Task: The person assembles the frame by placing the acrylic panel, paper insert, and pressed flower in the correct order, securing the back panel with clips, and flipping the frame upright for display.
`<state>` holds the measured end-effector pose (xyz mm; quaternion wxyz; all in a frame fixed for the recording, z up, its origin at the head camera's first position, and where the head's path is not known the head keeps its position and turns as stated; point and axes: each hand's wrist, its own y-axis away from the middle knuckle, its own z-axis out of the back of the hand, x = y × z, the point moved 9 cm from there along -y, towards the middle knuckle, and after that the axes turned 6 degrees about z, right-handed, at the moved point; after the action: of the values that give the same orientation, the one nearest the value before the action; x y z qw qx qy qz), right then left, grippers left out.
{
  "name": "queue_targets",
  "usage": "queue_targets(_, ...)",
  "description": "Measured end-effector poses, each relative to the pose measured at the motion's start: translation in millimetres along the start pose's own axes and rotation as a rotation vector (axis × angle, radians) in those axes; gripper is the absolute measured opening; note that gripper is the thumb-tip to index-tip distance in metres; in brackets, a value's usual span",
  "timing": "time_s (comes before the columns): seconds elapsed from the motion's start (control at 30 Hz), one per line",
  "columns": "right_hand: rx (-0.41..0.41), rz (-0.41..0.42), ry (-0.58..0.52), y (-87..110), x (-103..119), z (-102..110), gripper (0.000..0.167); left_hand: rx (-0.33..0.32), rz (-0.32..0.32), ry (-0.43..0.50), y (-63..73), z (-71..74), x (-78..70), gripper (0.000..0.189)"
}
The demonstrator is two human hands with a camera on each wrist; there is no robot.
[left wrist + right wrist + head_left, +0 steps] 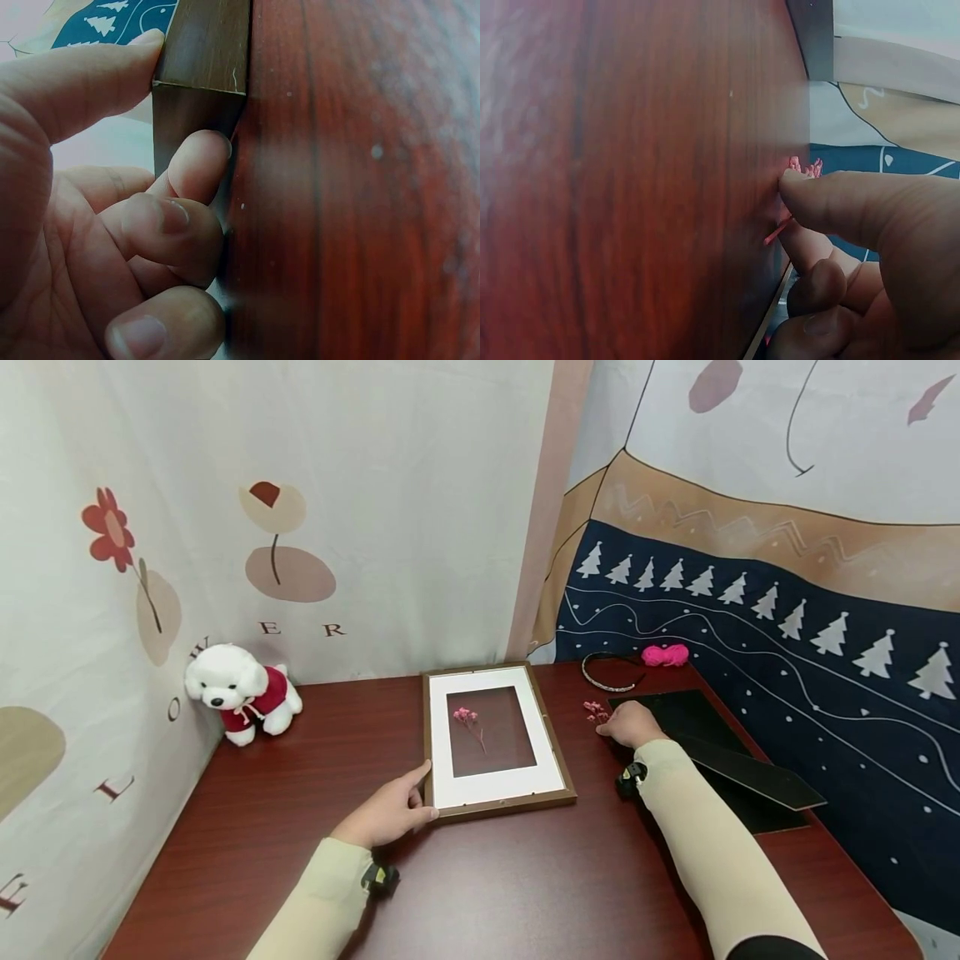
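Here at the centre of the view, the left hand (392,807) is gripping the lower left corner of the picture frame (510,807), thumb and index finger pinching it, the other fingers curling in. The picture frame is lying flat on the table (525,885), its white mat (487,787) showing, and one pink sprig (467,717) is resting inside the mat's window, blossoms pointing to the upper left.

Over to the right of centre, the right hand (632,724) is pinching a second pink sprig (596,710) between thumb and finger, its blossoms poking out beyond the fingertips; whether that sprig is touching the table, I cannot tell!

Just beyond that hand, a black board (690,710) is lying on the table, and a narrower dark panel (757,777) is resting across it, slanting to the lower right. Above them a headband (606,685) is curving beside a bright pink bundle (664,655), while a white plush dog (281,714) is sitting at left.
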<state>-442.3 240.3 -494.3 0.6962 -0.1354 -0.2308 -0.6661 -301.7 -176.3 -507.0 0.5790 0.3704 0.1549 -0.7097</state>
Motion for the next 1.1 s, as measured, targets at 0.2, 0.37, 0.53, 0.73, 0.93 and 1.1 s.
queue_targets(0.2,0.009,0.006,0.003,0.9,2.2,-1.3,0.025,0.001,-0.001,-0.002,-0.3,-0.7,-0.6,0.090)
queue_targets(0.37,-0.006,0.018,-0.010,2.1,5.5,-0.4,0.024,0.001,-0.001,-0.003,0.1,-0.6,-1.4,0.090)
queue_targets(0.53,-0.031,0.041,-0.066,2.9,17.7,1.3,0.024,-0.001,0.000,-0.008,0.7,0.1,-1.4,0.090)
queue_targets(0.73,-0.035,0.074,-0.151,2.6,41.5,-0.9,0.026,-0.004,0.002,-0.007,1.4,1.6,-1.1,0.091)
queue_targets(0.93,-0.043,0.092,-0.186,2.9,68.0,-7.0,0.029,-0.003,0.008,-0.004,1.1,1.6,-0.9,0.090)
queue_targets(1.1,-0.038,0.087,-0.213,0.8,85.5,-18.3,0.030,0.000,0.006,-0.004,0.4,1.3,-0.7,0.090)
